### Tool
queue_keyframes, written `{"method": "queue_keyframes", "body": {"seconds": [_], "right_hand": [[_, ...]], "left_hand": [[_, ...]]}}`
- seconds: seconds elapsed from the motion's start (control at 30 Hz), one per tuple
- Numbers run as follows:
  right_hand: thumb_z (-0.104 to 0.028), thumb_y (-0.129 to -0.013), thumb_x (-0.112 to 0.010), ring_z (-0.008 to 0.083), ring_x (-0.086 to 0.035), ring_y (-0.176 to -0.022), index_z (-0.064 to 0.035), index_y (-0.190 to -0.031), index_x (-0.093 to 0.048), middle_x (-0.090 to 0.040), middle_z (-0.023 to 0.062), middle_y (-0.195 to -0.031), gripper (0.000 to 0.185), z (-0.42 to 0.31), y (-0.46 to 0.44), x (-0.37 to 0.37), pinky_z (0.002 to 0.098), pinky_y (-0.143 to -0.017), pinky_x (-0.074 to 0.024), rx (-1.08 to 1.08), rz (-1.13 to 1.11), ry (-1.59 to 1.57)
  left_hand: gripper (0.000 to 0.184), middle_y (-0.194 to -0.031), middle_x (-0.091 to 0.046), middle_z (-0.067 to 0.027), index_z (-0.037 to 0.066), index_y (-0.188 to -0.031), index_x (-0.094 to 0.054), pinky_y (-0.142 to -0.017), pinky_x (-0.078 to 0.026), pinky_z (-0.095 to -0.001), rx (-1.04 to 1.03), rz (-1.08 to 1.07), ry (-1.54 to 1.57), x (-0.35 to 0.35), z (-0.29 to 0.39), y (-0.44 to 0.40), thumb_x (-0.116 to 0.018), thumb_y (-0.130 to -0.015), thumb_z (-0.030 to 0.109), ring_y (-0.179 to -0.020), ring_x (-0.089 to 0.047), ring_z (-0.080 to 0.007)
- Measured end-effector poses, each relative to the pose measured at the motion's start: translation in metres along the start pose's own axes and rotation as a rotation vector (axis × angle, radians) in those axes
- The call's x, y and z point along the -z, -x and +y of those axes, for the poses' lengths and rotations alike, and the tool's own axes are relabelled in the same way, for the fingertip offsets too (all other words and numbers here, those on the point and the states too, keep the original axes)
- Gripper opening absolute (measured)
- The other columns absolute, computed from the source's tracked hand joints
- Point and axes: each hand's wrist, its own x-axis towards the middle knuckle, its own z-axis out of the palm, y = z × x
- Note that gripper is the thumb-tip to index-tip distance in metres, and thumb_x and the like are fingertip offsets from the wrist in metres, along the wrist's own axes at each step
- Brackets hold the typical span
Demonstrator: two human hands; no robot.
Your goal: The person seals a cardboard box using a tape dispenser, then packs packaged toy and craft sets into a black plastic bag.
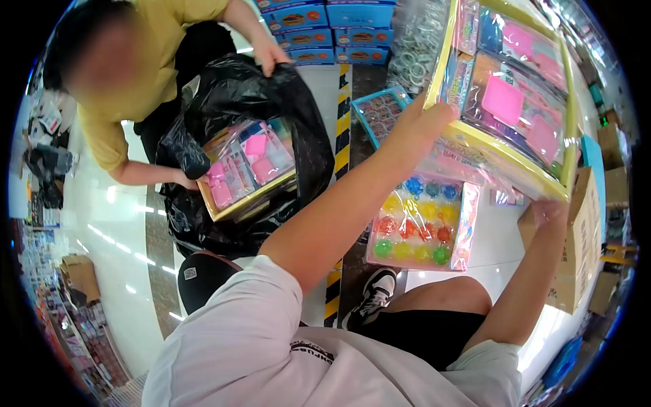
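Observation:
A yellow-edged box (505,102) with pink items under clear wrap is held up at the upper right. My left hand (434,122) grips its near left edge, and my right hand (548,209) is at its lower right corner. Below it lies a box of coloured spiky balls (417,227) in blue, yellow, red and green. At the left, a black plastic bag (254,85) stands open around a similar box (251,166) with pink items. A co-worker's hand (270,55) holds the bag's rim; the co-worker's other hand touches the box in it.
Blue cartons (298,37) are stacked at the top centre, beside a clear bag of rings (410,61). A blue-edged tray (380,112) lies near them. A brown carton (576,237) stands at the right. Yellow-and-black tape (343,122) runs along the floor.

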Motion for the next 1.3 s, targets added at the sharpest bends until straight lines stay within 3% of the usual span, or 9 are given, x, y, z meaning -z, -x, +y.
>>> {"method": "queue_keyframes", "body": {"seconds": [0.27,0.47,0.57,0.73,0.9,1.07,1.13,1.23,1.3], "right_hand": [[-0.06,-0.102,-0.048,0.0285,-0.053,-0.132,-0.0145,-0.154,-0.039,-0.052,0.0113,-0.145,0.07,-0.051,0.109,-0.031,0.0438,-0.104,-0.0483,0.186,-0.082,0.084],[-0.057,-0.104,-0.046,0.0271,-0.053,-0.131,-0.0137,-0.153,-0.039,-0.053,0.011,-0.144,0.066,-0.079,0.167,-0.085,0.0428,-0.104,-0.049,0.268,-0.22,0.164],[-0.055,-0.105,-0.045,0.0264,-0.054,-0.131,-0.0134,-0.153,-0.04,-0.053,0.0109,-0.143,0.064,-0.078,0.19,-0.114,0.0423,-0.104,-0.0494,0.28,-0.305,0.2],[-0.052,-0.107,-0.043,0.0252,-0.054,-0.13,-0.0128,-0.153,-0.04,-0.054,0.0106,-0.142,0.061,-0.048,0.228,-0.172,0.0415,-0.103,-0.05,0.217,-0.434,0.289],[-0.049,-0.109,-0.041,0.024,-0.055,-0.129,-0.0121,-0.152,-0.041,-0.054,0.0104,-0.142,0.057,-0.01,0.259,-0.187,0.0407,-0.103,-0.0506,0.01,-0.509,0.422],[-0.039,-0.1,-0.063,0.0284,-0.058,-0.121,-0.0025,-0.151,-0.036,-0.057,0.0163,-0.134,0.068,0.001,0.269,-0.168,0.0405,-0.1,-0.0491,-0.363,-0.298,0.35],[-0.031,-0.098,-0.067,0.0296,-0.06,-0.117,-0.0006,-0.147,-0.038,-0.058,0.0176,-0.131,0.064,0.005,0.257,-0.137,0.0421,-0.098,-0.0498,-0.257,-0.358,0.762],[-0.06,-0.105,-0.042,0.024,-0.063,-0.119,-0.0122,-0.147,-0.045,-0.061,0.0079,-0.133,0.063,0.003,0.256,-0.14,0.044,-0.095,-0.0552,-0.197,-0.483,1.083],[-0.055,-0.104,-0.045,0.0242,-0.063,-0.117,-0.0102,-0.145,-0.045,-0.062,0.009,-0.132,0.061,0.008,0.256,-0.153,0.0428,-0.094,-0.0552,-0.208,-0.458,0.95]], "left_hand": [[0.064,-0.106,-0.063,-0.0072,0.002,-0.144,-0.046,-0.084,-0.048,-0.0306,-0.193,0.129,-0.325,-0.017,0.18,0.144,-0.062,-0.092,0.035,-0.093,-0.056,-0.0149],[0.073,-0.108,-0.063,-0.0128,0.005,-0.154,-0.033,-0.089,-0.047,-0.0341,0.011,0.106,-0.319,0.023,0.255,0.228,-0.059,-0.095,0.039,-0.098,-0.056,-0.0179],[0.074,-0.112,-0.062,-0.0147,0.004,-0.157,-0.029,-0.096,-0.045,-0.0373,-0.016,0.201,-0.465,0.027,0.247,0.273,-0.058,-0.098,0.039,-0.107,-0.056,-0.0205],[0.064,-0.128,-0.056,-0.0095,0.003,-0.155,-0.032,-0.098,-0.045,-0.0344,0.076,0.296,0.081,0.055,0.224,0.328,-0.053,-0.102,0.032,-0.116,-0.052,-0.0166],[0.064,-0.123,-0.06,-0.011,-0.001,-0.147,-0.044,-0.096,-0.046,-0.033,0.562,0.319,0.092,0.1,0.19,0.364,-0.048,-0.103,0.046,-0.114,-0.054,-0.0175],[0.066,-0.119,-0.064,-0.012,-0.002,-0.14,-0.052,-0.087,-0.047,-0.032,0.571,0.378,0.299,0.104,0.136,0.383,-0.047,-0.102,0.053,-0.102,-0.058,-0.0177],[0.067,-0.121,-0.064,-0.0128,-0.002,-0.139,-0.052,-0.084,-0.047,-0.0318,0.579,0.384,0.275,0.114,0.118,0.393,-0.048,-0.102,0.053,-0.098,-0.059,-0.0178],[0.062,-0.113,-0.063,-0.01,0.001,-0.137,-0.054,-0.078,-0.048,-0.0303,0.587,0.38,0.205,0.12,0.109,0.399,-0.048,-0.102,0.052,-0.091,-0.057,-0.0154],[0.059,-0.104,-0.06,-0.0074,0.003,-0.135,-0.055,-0.072,-0.047,-0.0289,0.629,0.345,0.253,0.124,0.116,0.403,-0.048,-0.103,0.052,-0.085,-0.054,-0.0129]]}}
